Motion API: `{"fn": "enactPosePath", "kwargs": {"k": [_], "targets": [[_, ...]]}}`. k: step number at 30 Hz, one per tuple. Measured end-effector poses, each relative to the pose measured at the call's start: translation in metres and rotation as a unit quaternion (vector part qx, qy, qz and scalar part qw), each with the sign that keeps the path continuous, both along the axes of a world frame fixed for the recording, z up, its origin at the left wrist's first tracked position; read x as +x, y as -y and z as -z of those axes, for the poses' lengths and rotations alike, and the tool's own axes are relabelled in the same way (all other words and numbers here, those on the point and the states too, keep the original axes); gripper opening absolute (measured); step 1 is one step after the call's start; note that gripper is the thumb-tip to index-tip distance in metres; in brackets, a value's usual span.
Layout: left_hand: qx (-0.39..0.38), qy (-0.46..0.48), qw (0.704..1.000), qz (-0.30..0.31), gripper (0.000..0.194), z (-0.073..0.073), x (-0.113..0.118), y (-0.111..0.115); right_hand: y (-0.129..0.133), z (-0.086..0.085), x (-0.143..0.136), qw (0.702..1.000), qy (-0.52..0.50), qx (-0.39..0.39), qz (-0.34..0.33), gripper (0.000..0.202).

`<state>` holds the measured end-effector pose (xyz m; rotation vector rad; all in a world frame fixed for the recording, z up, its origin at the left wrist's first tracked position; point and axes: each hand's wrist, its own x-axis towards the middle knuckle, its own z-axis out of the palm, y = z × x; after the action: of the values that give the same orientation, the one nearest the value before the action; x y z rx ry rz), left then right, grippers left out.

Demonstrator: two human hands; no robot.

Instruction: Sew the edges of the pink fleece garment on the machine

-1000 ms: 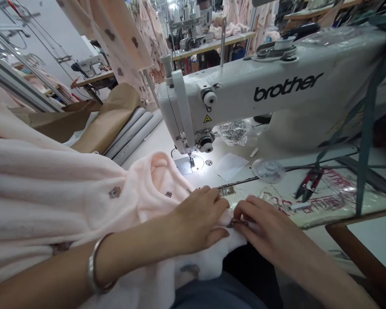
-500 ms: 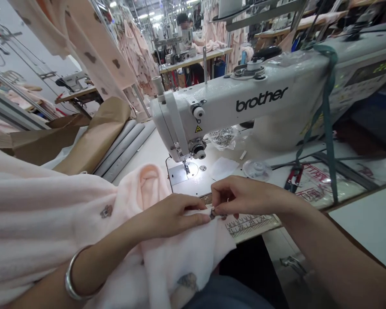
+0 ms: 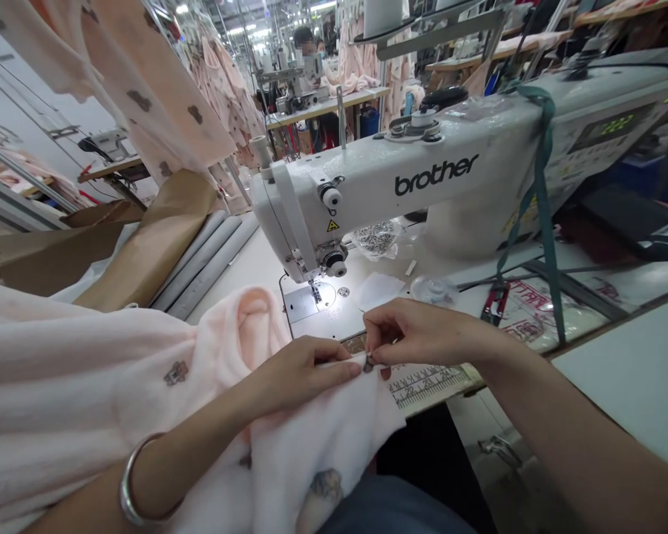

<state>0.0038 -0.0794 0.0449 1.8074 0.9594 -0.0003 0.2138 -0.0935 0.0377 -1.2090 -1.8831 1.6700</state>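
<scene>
Pale pink fleece fabric (image 3: 323, 430) with small printed bears spreads from the left over the table edge and down the front. My left hand (image 3: 306, 371) is closed on the fabric's upper edge, thumb pressed along it. Just to the right, my right hand (image 3: 390, 337) pinches the same edge near a small dark spot, its fingertips almost touching my left thumb. Behind both hands stands a white sewing machine (image 3: 367, 178), its lit needle and presser foot (image 3: 316, 291) above the plate with no fabric beneath.
Grey rolls (image 3: 205, 259) and brown paper (image 3: 156, 237) lie at the left. A bag of metal pieces (image 3: 377, 239), a clear bobbin case (image 3: 434, 289), red-handled snippers (image 3: 495, 302) and a printed ruler (image 3: 426, 386) are on the table. A person (image 3: 306, 55) sits far behind.
The camera view has shifted slightly, moving the machine and table left in the picture. Both hands keep their hold on the fabric edge, with the right fingers drawn a little closer together.
</scene>
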Motion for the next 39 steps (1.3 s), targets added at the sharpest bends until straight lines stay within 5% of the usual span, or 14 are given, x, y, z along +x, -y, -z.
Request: {"fn": "enactPosePath", "kwargs": {"k": [5, 11, 15, 21, 26, 32, 39], "targets": [[-0.020, 0.032, 0.998, -0.044, 0.029, 0.006, 0.000, 0.006, 0.001, 0.003, 0.002, 1.000, -0.021, -0.009, -0.004, 0.002], [0.088, 0.048, 0.993, -0.056, 0.016, 0.004, -0.006, 0.018, 0.012, -0.004, 0.001, 0.998, 0.045, 0.037, -0.001, 0.030], [0.149, 0.030, 0.987, -0.061, 0.012, 0.004, -0.010, 0.022, 0.021, -0.005, -0.011, 0.996, 0.072, 0.044, 0.028, 0.013], [0.073, 0.052, 0.993, -0.078, 0.017, -0.002, -0.017, 0.016, 0.023, -0.002, -0.022, 0.996, 0.017, -0.016, 0.084, 0.010], [0.007, 0.010, 0.991, -0.133, 0.027, 0.002, -0.020, -0.010, -0.005, 0.011, -0.025, 0.995, -0.007, -0.066, 0.075, 0.013], [0.038, -0.074, 0.971, -0.222, 0.027, 0.015, -0.010, -0.053, -0.067, 0.022, -0.036, 0.989, 0.110, -0.044, 0.089, 0.010], [0.088, -0.071, 0.971, -0.211, 0.029, 0.022, -0.008, -0.075, -0.095, 0.018, -0.044, 0.975, 0.198, -0.032, 0.093, 0.023]]}}
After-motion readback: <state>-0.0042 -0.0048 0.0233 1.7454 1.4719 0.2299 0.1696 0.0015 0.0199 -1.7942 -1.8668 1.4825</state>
